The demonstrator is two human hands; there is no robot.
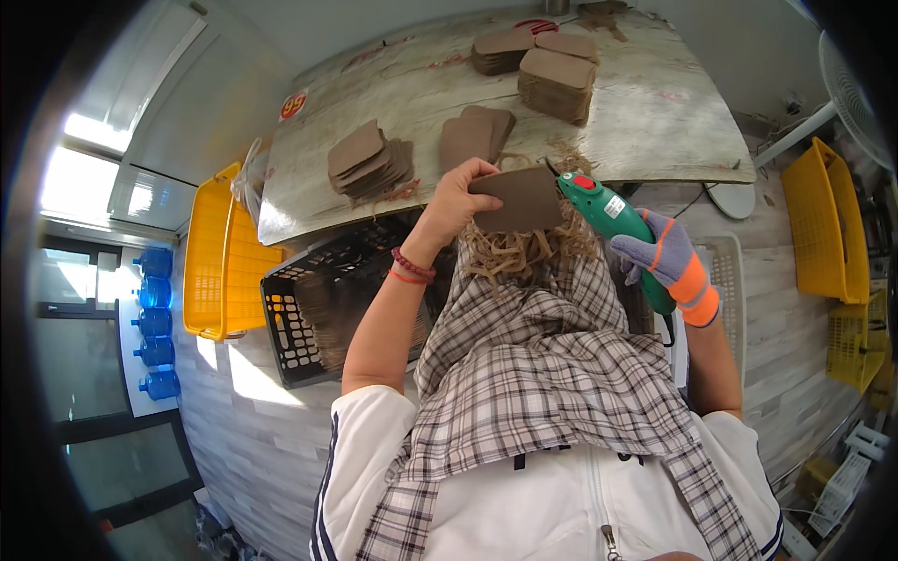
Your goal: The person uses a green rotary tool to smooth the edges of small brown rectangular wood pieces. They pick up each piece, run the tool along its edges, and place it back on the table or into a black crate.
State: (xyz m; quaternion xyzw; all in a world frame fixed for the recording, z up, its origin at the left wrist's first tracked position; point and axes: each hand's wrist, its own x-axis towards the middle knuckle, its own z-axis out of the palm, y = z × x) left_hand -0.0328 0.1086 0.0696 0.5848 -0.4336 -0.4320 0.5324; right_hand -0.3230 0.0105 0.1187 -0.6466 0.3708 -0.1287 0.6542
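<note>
My bare left hand (458, 201) pinches the left end of a flat brown piece with rounded corners (520, 200), held above my lap. In my right hand (666, 259), which wears a grey and orange glove, is a green handheld electric cutter (603, 208) with a red button. Its dark tip is at the right edge of the brown piece. Thin brown trimmed strips (524, 254) lie heaped on my checked apron (524, 346) just below. Close beyond my left hand, a few similar pieces (466, 140) rest at the table's near edge.
On the worn table (374, 93) stand a loose stack of brown pieces (367, 159) at left and taller stacks (557, 84) farther back. A black crate (292, 323) with brown pieces sits by my left side. Yellow baskets (208, 271) and a fan (847, 84) stand around.
</note>
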